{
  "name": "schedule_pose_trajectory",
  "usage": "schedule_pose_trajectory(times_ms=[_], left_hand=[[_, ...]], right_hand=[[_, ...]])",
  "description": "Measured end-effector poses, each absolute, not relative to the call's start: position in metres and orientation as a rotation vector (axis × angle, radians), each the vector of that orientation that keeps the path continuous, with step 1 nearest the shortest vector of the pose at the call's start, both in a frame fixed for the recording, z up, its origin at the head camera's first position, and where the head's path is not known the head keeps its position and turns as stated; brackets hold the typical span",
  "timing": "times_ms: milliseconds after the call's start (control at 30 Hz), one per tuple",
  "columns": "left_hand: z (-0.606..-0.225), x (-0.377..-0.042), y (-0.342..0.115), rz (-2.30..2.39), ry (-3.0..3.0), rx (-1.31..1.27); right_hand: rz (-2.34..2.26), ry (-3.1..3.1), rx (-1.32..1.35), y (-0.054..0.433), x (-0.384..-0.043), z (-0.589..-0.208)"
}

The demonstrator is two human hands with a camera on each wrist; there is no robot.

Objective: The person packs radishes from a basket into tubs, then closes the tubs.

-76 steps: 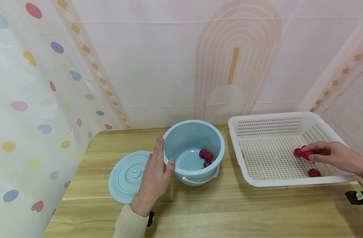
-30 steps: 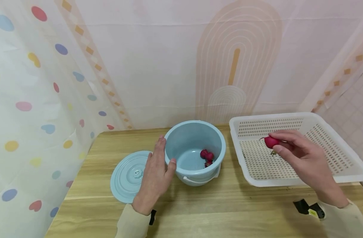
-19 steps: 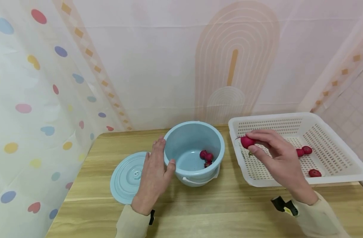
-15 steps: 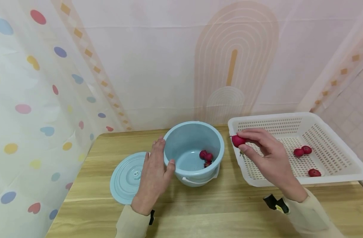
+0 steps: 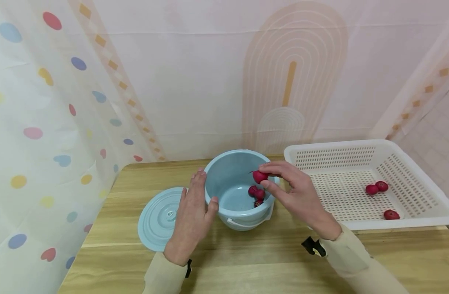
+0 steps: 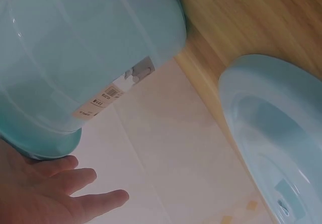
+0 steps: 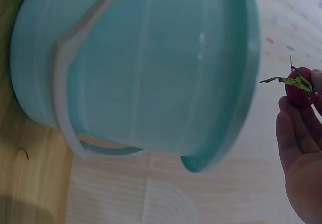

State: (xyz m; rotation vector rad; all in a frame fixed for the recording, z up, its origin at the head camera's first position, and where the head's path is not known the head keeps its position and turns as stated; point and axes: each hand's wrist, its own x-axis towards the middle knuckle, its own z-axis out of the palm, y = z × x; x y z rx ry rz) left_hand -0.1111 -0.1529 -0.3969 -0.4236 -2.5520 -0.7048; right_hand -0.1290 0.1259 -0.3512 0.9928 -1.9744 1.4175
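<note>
My right hand pinches a red radish between thumb and fingers, over the right side of the blue bucket's mouth. The right wrist view shows green stem stubs on this radish and a thin root tip. Inside the bucket, several radishes lie on the bottom toward the right. My left hand rests against the bucket's left rim with its fingers extended; in the left wrist view the fingers spread beside the rim.
A white perforated basket stands to the right, with three radishes in its right part. Left of the bucket lies its round blue lid, partly behind my left hand. The bucket's white handle hangs down at the front. A patterned curtain backs the table.
My right hand took a radish from the basket and carried it left to above the bucket. The left hand has stayed at the bucket's rim.
</note>
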Motion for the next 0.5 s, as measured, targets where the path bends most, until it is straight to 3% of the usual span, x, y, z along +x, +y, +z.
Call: schedule_pose_trajectory(times_ms=[500], left_hand=[[-0.397,-0.111,-0.153,-0.713,-2.566,-0.425]], right_hand=[[1.118,-2.177,1.044,0.115,-0.138,-0.373]])
